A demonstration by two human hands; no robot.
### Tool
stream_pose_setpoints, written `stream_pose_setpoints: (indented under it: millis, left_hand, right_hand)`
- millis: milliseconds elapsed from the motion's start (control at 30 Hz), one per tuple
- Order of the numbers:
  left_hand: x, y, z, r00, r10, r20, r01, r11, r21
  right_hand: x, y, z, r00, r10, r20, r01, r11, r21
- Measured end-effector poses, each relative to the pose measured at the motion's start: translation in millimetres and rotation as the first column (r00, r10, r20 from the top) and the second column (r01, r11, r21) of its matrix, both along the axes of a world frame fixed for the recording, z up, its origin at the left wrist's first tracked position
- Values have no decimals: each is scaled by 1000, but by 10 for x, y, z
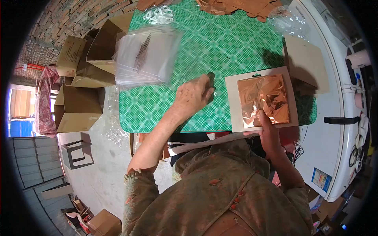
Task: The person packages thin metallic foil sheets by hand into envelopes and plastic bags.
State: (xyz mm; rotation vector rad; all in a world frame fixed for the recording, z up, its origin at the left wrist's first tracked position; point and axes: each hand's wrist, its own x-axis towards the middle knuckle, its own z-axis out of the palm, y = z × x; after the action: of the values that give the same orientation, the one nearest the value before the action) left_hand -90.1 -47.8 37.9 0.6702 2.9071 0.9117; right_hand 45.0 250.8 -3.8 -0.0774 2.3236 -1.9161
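Note:
My right hand [270, 135] grips the lower edge of a pale card [233, 104], its thumb on top and its other fingers mostly hidden underneath. On the card's face sits a square of shiny copper-coloured foil [260, 92], wrinkled, apparently under clear film. A small slot cut shows at the card's top edge. Left of the card, my left hand [193, 92] rests low over the green checked tablecloth [197, 51], its fingers loosely bent and the thumb apart from them. Nothing is visible in it. Beyond it lies a fanned stack of clear plastic bags [151, 53].
Open cardboard boxes [84, 104] stand left of the table. White plastic loops [158, 15] and brown sheets [240, 8] lie along the far edge, with crumpled clear film [289, 21] at far right. Another pale card [307, 63] lies at the right, beside a white appliance [336, 157].

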Motion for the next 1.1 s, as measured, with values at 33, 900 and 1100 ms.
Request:
stream_pose_setpoints:
  millis: [33,900,1100]
  left_hand:
    - [-2,-3,9,1000,0,5,0,1000,5]
    - [26,62,23,999,32,-19,-32,999,-15]
    - [-10,83,-61,993,40,-114,-46,998,-45]
  right_hand:
    - [-13,5,-1,1000,6,-26,-6,1000,15]
    - [-430,-336,444,964,-102,247,167,952,-257]
    - [-478,-313,475,927,-110,358,254,888,-383]
